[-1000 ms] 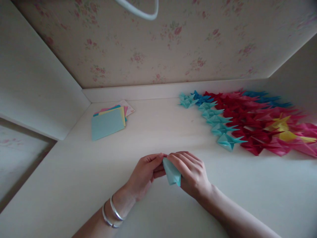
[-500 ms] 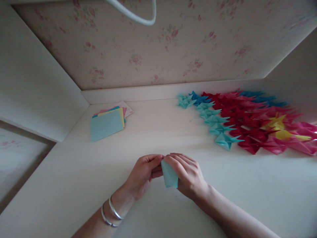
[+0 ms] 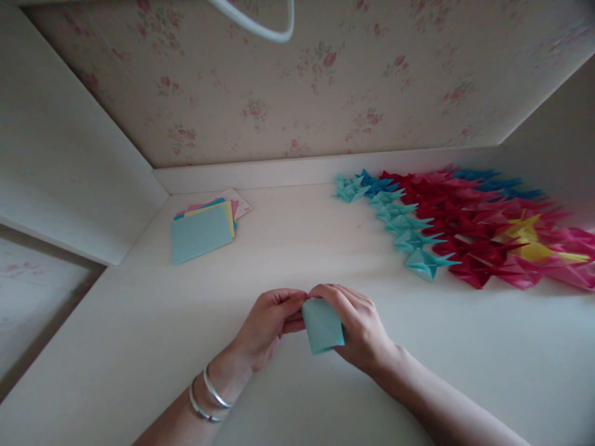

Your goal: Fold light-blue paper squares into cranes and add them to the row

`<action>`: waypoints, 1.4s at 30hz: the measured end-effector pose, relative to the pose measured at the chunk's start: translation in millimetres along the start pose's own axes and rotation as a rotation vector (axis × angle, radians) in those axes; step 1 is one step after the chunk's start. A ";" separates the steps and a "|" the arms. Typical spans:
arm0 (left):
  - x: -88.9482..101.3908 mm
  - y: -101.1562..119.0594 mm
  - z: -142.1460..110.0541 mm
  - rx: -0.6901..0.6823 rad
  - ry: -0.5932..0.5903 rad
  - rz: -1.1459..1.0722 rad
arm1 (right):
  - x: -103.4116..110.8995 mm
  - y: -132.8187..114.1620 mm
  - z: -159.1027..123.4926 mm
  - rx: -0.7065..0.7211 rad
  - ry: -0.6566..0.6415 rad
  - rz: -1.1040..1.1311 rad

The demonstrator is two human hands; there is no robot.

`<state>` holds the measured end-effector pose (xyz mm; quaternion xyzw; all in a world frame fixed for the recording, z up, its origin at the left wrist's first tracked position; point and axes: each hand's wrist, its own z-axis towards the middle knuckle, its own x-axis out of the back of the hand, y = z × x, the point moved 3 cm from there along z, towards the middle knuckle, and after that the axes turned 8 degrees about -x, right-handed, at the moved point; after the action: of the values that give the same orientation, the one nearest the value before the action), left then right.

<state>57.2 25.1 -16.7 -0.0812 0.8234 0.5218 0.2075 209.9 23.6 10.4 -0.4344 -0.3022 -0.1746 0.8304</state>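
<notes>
Between my hands is a folded piece of light teal origami paper [image 3: 322,327], held above the white table. My left hand [image 3: 272,325] pinches its upper left corner between thumb and fingers; two silver bangles [image 3: 207,397] circle that wrist. My right hand [image 3: 357,325] curls over the paper's top and right edge, with its fingertips partly hidden behind it. The lower edge of the paper hangs free and stands slightly apart in layers.
On the white table [image 3: 279,241], a fanned stack of coloured paper sheets [image 3: 203,234] lies at the back left. Rows of folded paper cranes [image 3: 469,229] in teal, blue, red, pink and yellow fill the back right. A white cable [image 3: 251,25] hangs before the flowered wall.
More of the teal paper's face shows now, its right side turned outward and wider. My right hand has shifted slightly to the right and up; my left hand keeps its pinch.
</notes>
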 end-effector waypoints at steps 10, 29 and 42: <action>4.2 2.9 1.4 -0.048 0.146 -0.026 | -3.9 23.5 2.5 -0.438 -0.070 0.314; -2.1 6.7 -3.3 -0.180 0.142 0.111 | -4.1 19.4 3.3 -0.256 0.033 0.293; 4.8 8.1 -2.3 -0.153 0.166 0.068 | -14.2 33.2 4.2 -0.528 -0.028 0.688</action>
<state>49.5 27.0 -11.2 -0.1119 0.7979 0.5813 0.1140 216.1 46.2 -17.5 -0.7095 -0.0960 0.0472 0.6965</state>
